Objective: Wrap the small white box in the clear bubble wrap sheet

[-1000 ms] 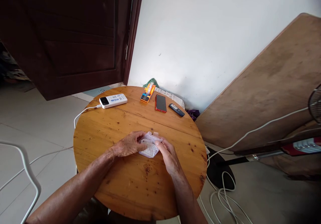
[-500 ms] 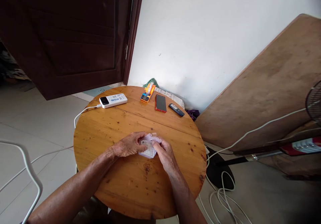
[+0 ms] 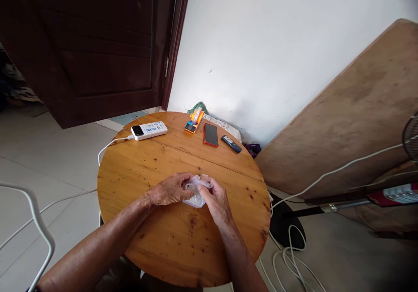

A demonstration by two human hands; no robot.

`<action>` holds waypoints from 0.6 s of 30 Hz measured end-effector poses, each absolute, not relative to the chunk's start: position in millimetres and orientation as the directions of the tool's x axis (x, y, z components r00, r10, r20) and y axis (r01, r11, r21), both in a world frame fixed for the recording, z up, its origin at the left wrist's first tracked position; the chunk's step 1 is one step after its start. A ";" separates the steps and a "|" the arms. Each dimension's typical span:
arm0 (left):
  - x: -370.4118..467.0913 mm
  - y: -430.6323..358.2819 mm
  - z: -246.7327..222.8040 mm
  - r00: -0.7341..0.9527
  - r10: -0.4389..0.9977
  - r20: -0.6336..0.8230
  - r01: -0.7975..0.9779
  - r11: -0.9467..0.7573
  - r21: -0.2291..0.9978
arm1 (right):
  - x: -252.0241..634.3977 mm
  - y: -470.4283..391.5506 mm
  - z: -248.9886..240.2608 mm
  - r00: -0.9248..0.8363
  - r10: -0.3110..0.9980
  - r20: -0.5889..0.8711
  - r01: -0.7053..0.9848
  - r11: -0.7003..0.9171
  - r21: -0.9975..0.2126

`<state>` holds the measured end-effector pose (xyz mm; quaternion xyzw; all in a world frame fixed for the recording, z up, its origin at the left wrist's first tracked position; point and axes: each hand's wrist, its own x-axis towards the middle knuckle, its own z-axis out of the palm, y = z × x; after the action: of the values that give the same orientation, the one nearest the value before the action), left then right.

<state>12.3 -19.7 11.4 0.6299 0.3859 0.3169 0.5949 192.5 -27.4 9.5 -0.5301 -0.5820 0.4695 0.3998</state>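
Observation:
A small clear plastic bag (image 3: 195, 199) with a faint purple tint rests low over the middle of the round wooden table (image 3: 130, 170). Something pale shows inside it, too indistinct to name. My left hand (image 3: 173, 189) grips the bag's left side, thumb in front and fingers curled behind. On the opposite side my right hand (image 3: 216, 199) pinches the crumpled upper edge between thumb and fingers. Parts of the bag are hidden behind both hands.
Toward the back of the table lie a white power bank (image 3: 149, 130) with a cable, an orange tape dispenser (image 3: 194, 120), a red-edged phone (image 3: 210, 135) and a dark handheld device (image 3: 231, 144). A fan base (image 3: 287, 226) and loose white cables (image 3: 294, 257) occupy the floor at right.
The bag's top edge is folded slightly differently under my right fingers. Both hands keep their hold in nearly the same place, and the whole view has shifted a little.

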 end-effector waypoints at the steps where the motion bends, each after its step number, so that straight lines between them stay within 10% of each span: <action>1: 12.4 -20.0 11.2 0.497 0.866 -0.055 0.127 -0.011 0.992 | 191.1 -27.1 9.7 -0.102 0.994 -0.036 0.242 -0.010 -0.970; 18: 12.6 -23.1 16.8 0.478 0.875 -0.075 0.211 -0.031 0.977 | 191.9 -22.0 4.8 -0.076 0.997 -0.007 0.331 0.018 -0.943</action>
<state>12.6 -23.1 16.8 0.6535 0.4156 0.2974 0.5584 191.9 -22.0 4.8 -0.5561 -0.5972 0.4261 0.3905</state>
